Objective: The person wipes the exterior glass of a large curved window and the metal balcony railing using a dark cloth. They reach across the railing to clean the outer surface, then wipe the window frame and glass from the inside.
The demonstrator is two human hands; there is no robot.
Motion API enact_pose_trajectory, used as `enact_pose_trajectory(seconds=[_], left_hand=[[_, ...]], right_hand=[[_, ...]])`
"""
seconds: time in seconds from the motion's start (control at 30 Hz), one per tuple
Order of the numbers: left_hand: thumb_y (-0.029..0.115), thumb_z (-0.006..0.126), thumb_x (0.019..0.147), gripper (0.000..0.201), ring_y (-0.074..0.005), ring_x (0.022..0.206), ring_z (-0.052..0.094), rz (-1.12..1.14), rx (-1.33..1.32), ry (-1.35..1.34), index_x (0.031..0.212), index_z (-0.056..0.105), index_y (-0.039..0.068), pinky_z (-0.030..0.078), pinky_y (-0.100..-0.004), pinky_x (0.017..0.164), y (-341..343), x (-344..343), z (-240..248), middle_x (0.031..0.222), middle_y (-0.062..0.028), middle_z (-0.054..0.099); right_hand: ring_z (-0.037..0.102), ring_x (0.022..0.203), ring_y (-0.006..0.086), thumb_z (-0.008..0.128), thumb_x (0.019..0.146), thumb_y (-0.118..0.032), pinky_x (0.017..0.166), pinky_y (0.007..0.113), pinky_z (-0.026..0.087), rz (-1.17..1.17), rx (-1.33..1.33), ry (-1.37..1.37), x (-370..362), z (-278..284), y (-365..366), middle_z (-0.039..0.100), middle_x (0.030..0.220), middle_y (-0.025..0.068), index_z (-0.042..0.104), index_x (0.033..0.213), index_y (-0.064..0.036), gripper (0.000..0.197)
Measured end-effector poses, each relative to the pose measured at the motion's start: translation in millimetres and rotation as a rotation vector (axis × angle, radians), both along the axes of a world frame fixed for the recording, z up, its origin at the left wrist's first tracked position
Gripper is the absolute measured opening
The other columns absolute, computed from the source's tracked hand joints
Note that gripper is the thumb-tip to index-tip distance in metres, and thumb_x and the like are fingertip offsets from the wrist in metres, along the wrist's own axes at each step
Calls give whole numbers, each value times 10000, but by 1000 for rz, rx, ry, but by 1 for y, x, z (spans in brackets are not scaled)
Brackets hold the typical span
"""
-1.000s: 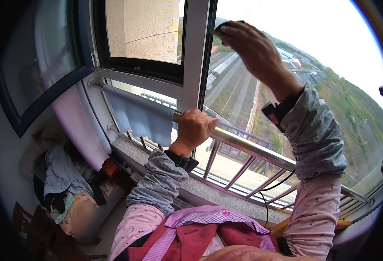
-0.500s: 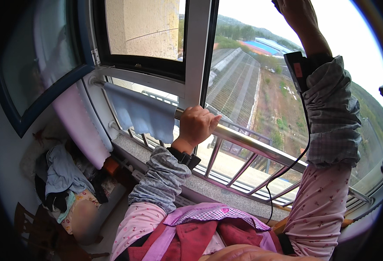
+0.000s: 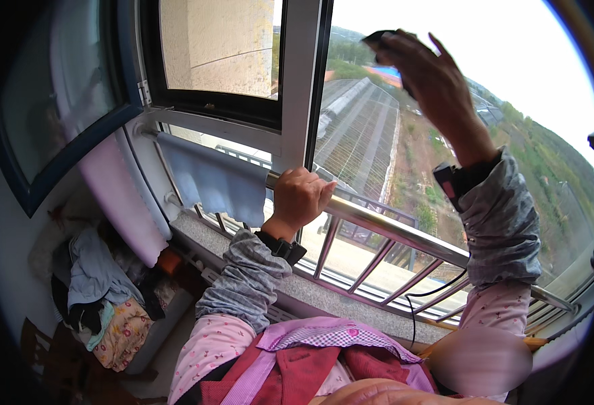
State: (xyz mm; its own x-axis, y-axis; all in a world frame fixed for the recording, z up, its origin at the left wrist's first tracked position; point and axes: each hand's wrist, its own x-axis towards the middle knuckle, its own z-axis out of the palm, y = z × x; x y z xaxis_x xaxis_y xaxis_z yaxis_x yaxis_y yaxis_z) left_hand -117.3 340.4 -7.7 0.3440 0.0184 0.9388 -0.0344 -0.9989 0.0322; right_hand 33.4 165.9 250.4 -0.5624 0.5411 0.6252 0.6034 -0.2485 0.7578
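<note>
My left hand [image 3: 301, 197] is wrapped round the top metal rail [image 3: 391, 226] of the window guard, next to a blue-grey cloth [image 3: 212, 177] draped over it. My right hand [image 3: 435, 84] is raised in front of the large window pane [image 3: 513, 135], fingers pointing left and one finger sticking up. A dark, thin-edged thing [image 3: 381, 36] shows at its fingertips, partly hidden by the hand; its kind cannot be made out. Black bands circle both wrists, and a black cable hangs below the right arm.
At left a dark-framed window sash [image 3: 74, 152] stands swung inward, beside a pink curtain [image 3: 125, 196]. Folded clothes [image 3: 101, 270] are piled at lower left. A speckled stone sill [image 3: 324, 297] runs below the guard's bars. Roofs and greenery show outside.
My right hand has come down and to the left across the pane, bringing the dark thing into fuller view. My left hand keeps its grip on the rail.
</note>
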Motion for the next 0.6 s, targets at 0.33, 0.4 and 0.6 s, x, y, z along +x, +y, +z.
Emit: enact_pose_trajectory(seconds=[0.33,0.4,0.6], left_hand=[[303,662,968,428,-260,655,590,6,0,-30,592,605,108,456,-420,670,0,1,0,604,-42,566],[298,666,965,426,-258,651,590,21,5,-27,589,604,107,456,-420,670,0,0,0,601,-42,564],[292,673,959,425,-255,646,588,19,4,-17,584,600,105,457,-419,669,-1,-2,2,598,-44,561]], right_hand=[[590,1326,279,706,895,-74,1148,439,468,144,-116,45,-9,-24,4,658,1371,80,712,1193,-118,302],[592,1326,228,685,915,-114,1174,431,450,121,-337,-44,-25,-61,6,668,1344,43,723,1200,-144,290],[663,1188,279,708,920,-20,1062,472,509,171,-60,13,-8,60,35,681,1313,78,593,1366,-162,482]])
